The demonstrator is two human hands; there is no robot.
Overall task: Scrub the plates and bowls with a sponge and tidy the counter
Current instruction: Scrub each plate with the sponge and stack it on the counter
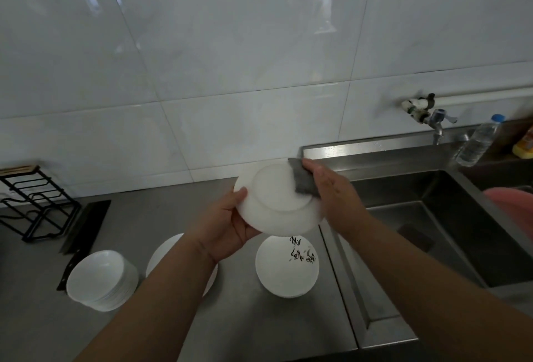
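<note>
- The left hand (pixel 230 226) grips a white deep plate (pixel 277 200) above the steel counter (pixel 173 205), with the plate's underside and foot ring turned up to the camera.
- That hand sits at 8 o'clock of the plate. Its thumb is curled over the rim at 9 o'clock, and its fingers are hidden beneath.
- The right hand (pixel 331 188) is at 3 o'clock of the plate. Its fingers are pressed together over a grey sponge (pixel 302 178), holding it against the plate; the thumb is hidden.
- The sponge touches the plate at 2 o'clock, overlapping the foot ring and rim.
- On the counter at 6 o'clock below the held plate is a white bowl with black markings (pixel 288 269).
- At 7 o'clock a white plate (pixel 165 252) lies partly under the left forearm.
- A stack of white bowls (pixel 101 281) stands farther out at 8 o'clock.
- The steel sink (pixel 432 217) lies at 3 o'clock, beyond the right hand.
</note>
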